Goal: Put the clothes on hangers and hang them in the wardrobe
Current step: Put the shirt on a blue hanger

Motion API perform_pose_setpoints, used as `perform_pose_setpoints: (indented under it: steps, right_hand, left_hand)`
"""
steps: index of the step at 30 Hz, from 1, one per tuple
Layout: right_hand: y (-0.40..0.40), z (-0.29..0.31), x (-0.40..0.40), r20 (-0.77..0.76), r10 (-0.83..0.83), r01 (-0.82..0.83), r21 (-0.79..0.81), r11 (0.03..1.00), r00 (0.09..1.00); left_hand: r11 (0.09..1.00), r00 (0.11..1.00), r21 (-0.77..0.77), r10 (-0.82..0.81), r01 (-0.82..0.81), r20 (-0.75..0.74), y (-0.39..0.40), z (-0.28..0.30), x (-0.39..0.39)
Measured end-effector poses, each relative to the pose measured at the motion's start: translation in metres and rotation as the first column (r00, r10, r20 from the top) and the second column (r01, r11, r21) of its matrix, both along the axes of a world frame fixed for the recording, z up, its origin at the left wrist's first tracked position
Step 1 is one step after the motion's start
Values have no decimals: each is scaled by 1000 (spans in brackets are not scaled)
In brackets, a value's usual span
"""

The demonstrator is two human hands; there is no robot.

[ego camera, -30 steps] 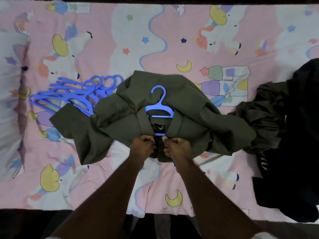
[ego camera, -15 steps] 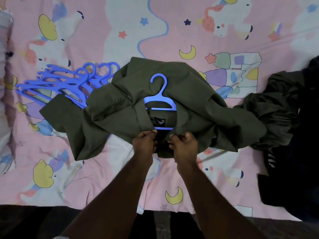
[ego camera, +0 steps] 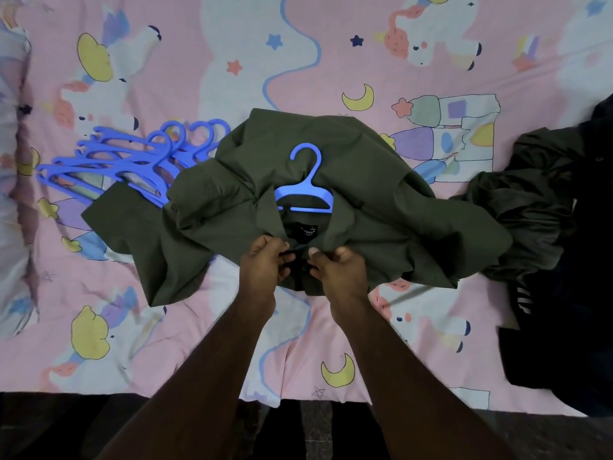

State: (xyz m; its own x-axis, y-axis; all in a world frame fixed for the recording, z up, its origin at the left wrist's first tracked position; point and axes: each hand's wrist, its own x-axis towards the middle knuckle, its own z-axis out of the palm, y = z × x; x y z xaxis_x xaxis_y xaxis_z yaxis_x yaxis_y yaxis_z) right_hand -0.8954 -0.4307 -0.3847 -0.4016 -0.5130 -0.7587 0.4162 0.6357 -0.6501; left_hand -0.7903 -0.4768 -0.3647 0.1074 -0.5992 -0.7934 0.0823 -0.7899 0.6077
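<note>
An olive green shirt (ego camera: 212, 207) lies crumpled in the middle of the bed, front side up. A blue plastic hanger (ego camera: 304, 190) sits inside its collar, hook pointing away from me; its shoulders are hidden under the cloth. A black label shows just below the hanger bar. My left hand (ego camera: 265, 263) pinches the left edge of the shirt's front opening just under the collar. My right hand (ego camera: 338, 270) pinches the right edge, close beside the left.
Several spare blue hangers (ego camera: 132, 161) lie fanned out at the left, partly under the shirt's sleeve. A heap of dark clothes (ego camera: 544, 207) covers the bed's right side. The pink cartoon bedsheet (ego camera: 331, 54) spreads beyond; the bed's near edge (ego camera: 298, 398) meets dark floor.
My two hands stay at the shirt's front just under the collar, working the two edges together with small finger shifts. The shirt and hanger have hardly moved on the bed.
</note>
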Motion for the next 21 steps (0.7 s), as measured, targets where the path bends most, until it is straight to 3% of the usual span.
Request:
perform_pose_setpoints:
  steps: [6, 13, 21]
  right_hand:
    - [-6, 4, 5, 10, 17, -16, -76, 997, 1000]
    - [-4, 2, 6, 11, 58, -57, -74, 996, 998]
    - [0, 10, 12, 70, -31, 34, -41, 999, 997]
  left_hand:
    - [999, 998, 12, -50, 50, -37, -4, -1, 9]
    - [962, 967, -112, -254, 250, -26, 5, -6, 15]
    - [965, 976, -163, -190, 205, 102, 8, -3, 9]
